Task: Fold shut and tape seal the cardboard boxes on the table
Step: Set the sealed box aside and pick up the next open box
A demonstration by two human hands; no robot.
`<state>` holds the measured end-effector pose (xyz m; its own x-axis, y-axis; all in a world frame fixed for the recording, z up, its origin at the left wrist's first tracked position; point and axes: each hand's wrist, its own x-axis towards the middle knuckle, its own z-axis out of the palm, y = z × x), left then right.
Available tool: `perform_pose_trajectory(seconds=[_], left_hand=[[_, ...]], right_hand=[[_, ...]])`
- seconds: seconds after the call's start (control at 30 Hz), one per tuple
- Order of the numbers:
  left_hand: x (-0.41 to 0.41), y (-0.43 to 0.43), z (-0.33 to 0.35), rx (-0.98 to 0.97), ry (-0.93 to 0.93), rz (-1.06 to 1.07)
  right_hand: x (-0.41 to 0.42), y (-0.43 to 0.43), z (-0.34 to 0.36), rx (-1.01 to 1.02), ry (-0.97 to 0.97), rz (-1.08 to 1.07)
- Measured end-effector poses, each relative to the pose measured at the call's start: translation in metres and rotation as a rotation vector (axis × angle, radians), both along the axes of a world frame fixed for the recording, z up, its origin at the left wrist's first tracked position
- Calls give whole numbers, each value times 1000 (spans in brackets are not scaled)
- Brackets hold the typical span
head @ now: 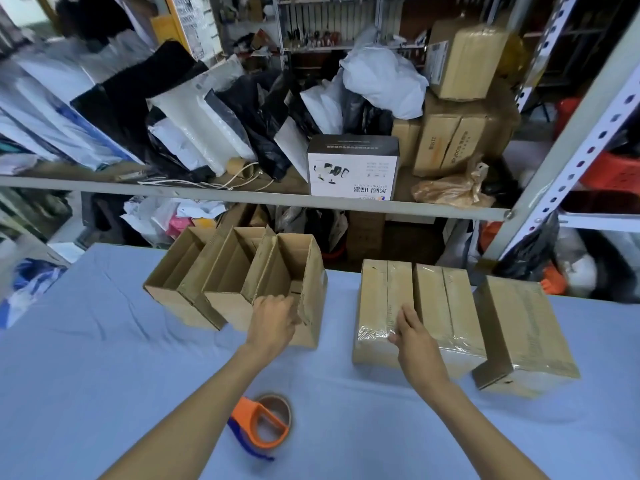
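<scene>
Three open cardboard boxes stand in a row at the far left-centre of the table, their flaps up. My left hand (pixel 273 322) grips the near flap of the rightmost open box (pixel 306 271). To the right lie three taped-shut boxes side by side. With straight fingers, my right hand (pixel 414 332) rests on the leftmost sealed box (pixel 375 299). The middle sealed box (pixel 446 306) and the right sealed box (pixel 526 327) lie beside it. An orange tape dispenser (pixel 261 427) with a brown tape roll lies near me, between my forearms.
A light blue cloth (pixel 104 375) covers the table. Behind it a metal shelf (pixel 242 195) holds plastic mailer bags, a white product box (pixel 353 168) and stacked cartons (pixel 457 133). A white perforated upright (pixel 571 168) stands at the right.
</scene>
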<state>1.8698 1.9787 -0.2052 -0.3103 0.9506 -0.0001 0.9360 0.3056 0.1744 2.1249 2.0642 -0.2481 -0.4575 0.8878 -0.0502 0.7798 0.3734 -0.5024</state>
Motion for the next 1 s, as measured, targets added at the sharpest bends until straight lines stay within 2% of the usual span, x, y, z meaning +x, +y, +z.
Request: perform_pose_trajectory(seconds=[0.23,0.37,0.5,0.57,0.67,0.73,0.8,0.87,1.0], left_hand=[[-9,-31,9,222,-30,-86],[-26,-65,23,375,-39,-106],[-39,-108,37,517,-130,-84],[-45,-126,38,594,-184,1],[-54,-141,32,677,-296,117],[-60,-148,27,709,-382,154],[-69,-154,24,746,-462,174],[-83,-160,23,794,-559,203],[-109,-171,24,787,-710,197]], right_hand=[[2,-32,10,85,226,7],[-37,-53,41,128,320,82],[-93,-64,76,-67,460,-62],[-111,-65,80,-145,435,-168],[-126,-68,65,-404,361,-283],[-135,-74,58,-553,398,-328],[-147,-79,61,-575,506,-410],[-154,-83,69,-492,576,-502],[-162,-102,88,-486,578,-545]])
